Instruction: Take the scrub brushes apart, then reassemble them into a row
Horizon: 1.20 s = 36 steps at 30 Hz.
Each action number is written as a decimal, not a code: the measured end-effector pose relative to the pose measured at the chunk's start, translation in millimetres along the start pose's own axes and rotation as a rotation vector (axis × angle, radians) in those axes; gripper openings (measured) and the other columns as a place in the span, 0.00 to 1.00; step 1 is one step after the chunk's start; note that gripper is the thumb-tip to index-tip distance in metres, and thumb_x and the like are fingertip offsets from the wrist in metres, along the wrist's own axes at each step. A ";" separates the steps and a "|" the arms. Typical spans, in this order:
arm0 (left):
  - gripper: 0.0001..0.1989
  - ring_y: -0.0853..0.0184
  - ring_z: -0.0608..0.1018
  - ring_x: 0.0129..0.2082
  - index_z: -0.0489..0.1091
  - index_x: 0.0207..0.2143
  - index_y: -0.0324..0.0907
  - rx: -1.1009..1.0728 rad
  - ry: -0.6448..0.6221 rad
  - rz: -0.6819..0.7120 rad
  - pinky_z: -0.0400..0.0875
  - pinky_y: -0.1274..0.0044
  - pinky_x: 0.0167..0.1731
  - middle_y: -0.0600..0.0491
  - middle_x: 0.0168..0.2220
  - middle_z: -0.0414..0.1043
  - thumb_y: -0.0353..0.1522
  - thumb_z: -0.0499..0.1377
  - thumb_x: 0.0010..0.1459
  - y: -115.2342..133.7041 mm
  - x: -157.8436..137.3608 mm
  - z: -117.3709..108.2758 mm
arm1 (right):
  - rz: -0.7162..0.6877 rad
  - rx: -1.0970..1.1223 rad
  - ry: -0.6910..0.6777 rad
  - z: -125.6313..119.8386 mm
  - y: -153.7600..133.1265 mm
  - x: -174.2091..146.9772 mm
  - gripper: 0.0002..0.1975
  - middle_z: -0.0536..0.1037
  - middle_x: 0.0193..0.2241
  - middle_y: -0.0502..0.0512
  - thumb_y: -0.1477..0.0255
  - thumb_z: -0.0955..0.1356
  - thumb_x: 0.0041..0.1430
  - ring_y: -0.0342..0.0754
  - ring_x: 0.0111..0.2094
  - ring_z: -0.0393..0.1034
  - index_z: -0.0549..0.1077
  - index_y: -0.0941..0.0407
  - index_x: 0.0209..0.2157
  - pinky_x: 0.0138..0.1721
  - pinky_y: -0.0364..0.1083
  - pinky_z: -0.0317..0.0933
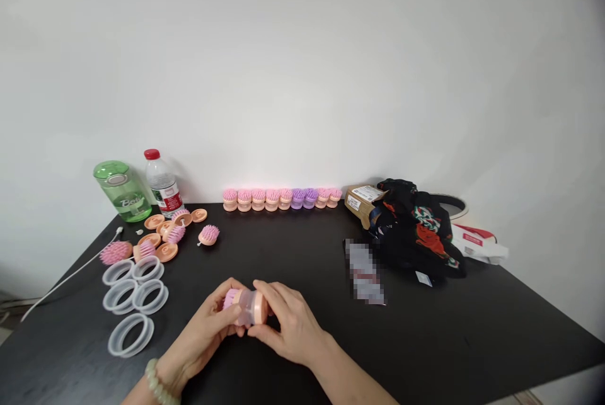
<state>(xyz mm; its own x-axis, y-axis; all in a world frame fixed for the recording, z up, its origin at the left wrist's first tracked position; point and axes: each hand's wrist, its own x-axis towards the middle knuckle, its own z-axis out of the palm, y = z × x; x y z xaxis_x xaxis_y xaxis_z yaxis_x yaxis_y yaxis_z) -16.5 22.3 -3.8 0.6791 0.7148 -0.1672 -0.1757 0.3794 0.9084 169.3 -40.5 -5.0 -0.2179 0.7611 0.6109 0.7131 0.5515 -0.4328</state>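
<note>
Between my two hands lies a small scrub brush (247, 308) on its side, with pink bristles to the left, a clear middle ring and a peach cap to the right. My left hand (215, 317) wraps round the bristle end and the ring. The fingers and thumb of my right hand (286, 323) close on the peach cap. To the left, several clear plastic rings (131, 334) lie on the table. Behind them are loose peach caps (166, 252) and pink bristle heads (116, 252). One more bristle head (209, 235) sits apart, tipped over.
Along the wall stands a row of brushes (258, 200), pink and purple. A green bottle (123, 191) and a red-capped water bottle (162, 184) are at the back left, near a white cable (70, 276). To the right are a cardboard box (362, 205), dark patterned cloth (416, 235) and a flat packet (365, 271).
</note>
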 end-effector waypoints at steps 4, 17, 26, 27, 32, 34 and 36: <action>0.21 0.69 0.70 0.32 0.70 0.38 0.41 0.086 0.026 0.103 0.65 0.79 0.33 0.55 0.32 0.70 0.43 0.71 0.47 5.1 -2.6 4.0 | 0.041 0.041 0.010 3.6 -3.1 -1.3 0.27 0.78 0.42 0.65 0.56 0.61 0.68 0.55 0.40 0.76 0.62 0.59 0.60 0.40 0.53 0.74; 0.27 0.69 0.70 0.32 0.71 0.41 0.43 0.080 0.096 0.193 0.63 0.79 0.33 0.56 0.33 0.71 0.37 0.76 0.38 -1.6 -2.0 2.0 | 0.157 0.276 0.066 2.0 3.4 -2.8 0.23 0.77 0.40 0.57 0.55 0.64 0.66 0.49 0.35 0.75 0.67 0.52 0.57 0.35 0.47 0.73; 0.24 0.73 0.70 0.17 0.68 0.30 0.40 0.024 0.049 -0.022 0.61 0.84 0.15 0.56 0.20 0.70 0.52 0.65 0.51 -6.1 1.0 3.6 | -0.215 0.191 -0.022 -10.4 0.4 4.9 0.20 0.76 0.52 0.61 0.78 0.63 0.68 0.55 0.55 0.69 0.68 0.51 0.59 0.52 0.56 0.71; 0.25 0.74 0.69 0.14 0.68 0.29 0.39 0.003 0.036 -0.085 0.57 0.85 0.13 0.56 0.18 0.69 0.53 0.62 0.53 -7.9 1.3 2.8 | -0.269 0.199 -0.044 -12.0 -0.4 6.0 0.20 0.77 0.52 0.58 0.80 0.63 0.68 0.54 0.56 0.68 0.70 0.49 0.57 0.53 0.56 0.70; 0.32 0.76 0.64 0.09 0.70 0.24 0.36 -0.070 -0.021 -0.291 0.49 0.85 0.08 0.54 0.13 0.67 0.58 0.55 0.54 -13.3 2.7 -1.6 | -0.346 0.205 -0.044 -15.7 -2.1 7.9 0.20 0.79 0.50 0.57 0.81 0.64 0.67 0.53 0.56 0.70 0.70 0.50 0.57 0.51 0.55 0.72; 0.28 0.76 0.66 0.11 0.69 0.28 0.38 -0.066 0.000 -0.214 0.53 0.85 0.10 0.55 0.16 0.69 0.56 0.60 0.53 -11.1 2.0 -1.2 | -0.304 0.154 -0.017 -14.2 -0.4 5.9 0.22 0.78 0.50 0.62 0.79 0.66 0.65 0.55 0.52 0.72 0.68 0.53 0.59 0.47 0.55 0.74; 0.24 0.75 0.69 0.14 0.67 0.30 0.40 -0.047 0.021 -0.134 0.58 0.85 0.14 0.56 0.18 0.70 0.52 0.64 0.51 -6.7 0.3 0.9 | -0.254 0.095 0.027 -11.1 1.8 2.5 0.24 0.78 0.48 0.64 0.72 0.69 0.64 0.58 0.47 0.75 0.65 0.56 0.61 0.44 0.56 0.75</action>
<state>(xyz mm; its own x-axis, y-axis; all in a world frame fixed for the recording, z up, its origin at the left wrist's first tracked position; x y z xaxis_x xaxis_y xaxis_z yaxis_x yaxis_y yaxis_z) -14.5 19.4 -9.6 0.6840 0.6674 -0.2945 -0.1175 0.4992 0.8585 177.5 -41.4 3.2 -0.3630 0.5855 0.7249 0.5720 0.7542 -0.3227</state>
